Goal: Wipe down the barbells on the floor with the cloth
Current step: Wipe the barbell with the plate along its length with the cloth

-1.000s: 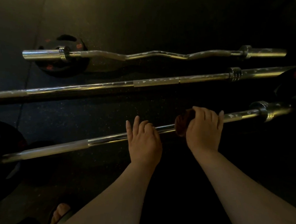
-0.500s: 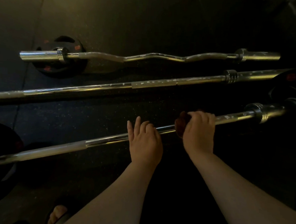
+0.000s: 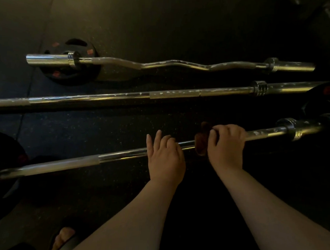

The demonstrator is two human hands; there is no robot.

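Three chrome barbells lie on the dark floor. The nearest barbell [image 3: 120,154] runs from lower left to upper right. My right hand [image 3: 226,147] is closed around a dark reddish cloth [image 3: 201,144] wrapped on its shaft, right of centre. My left hand [image 3: 164,157] rests on the same shaft just left of the cloth, fingers spread and flat. Beyond it lies a long straight barbell [image 3: 162,96] with white specks. A wavy curl barbell [image 3: 173,65] lies farthest away, also speckled.
A black weight plate [image 3: 54,75] with red marks sits under the curl bar's left end. Another black plate [image 3: 2,147] sits at the near bar's left end, and dark plates [image 3: 322,106] at the right. A sandalled foot [image 3: 64,238] shows at the bottom.
My right hand with the cloth has slid a little left along the near bar's shaft and closed tighter. The left hand has stayed in place on the bar.
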